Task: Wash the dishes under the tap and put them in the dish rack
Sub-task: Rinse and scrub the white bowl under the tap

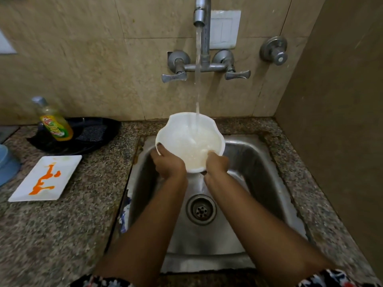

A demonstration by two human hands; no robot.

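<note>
A white bowl with a wavy rim is held over the steel sink, tilted toward me. Water runs from the tap straight into it. My left hand grips the bowl's near left rim, thumb on the edge. My right hand holds the near right rim, with fingers inside the bowl. A white rectangular plate smeared with orange sauce lies on the counter to the left. No dish rack is in view.
A dish soap bottle leans on a black tray with a dark scrubber at the back left. A blue object sits at the left edge. The drain lies below my wrists. A brown wall closes the right side.
</note>
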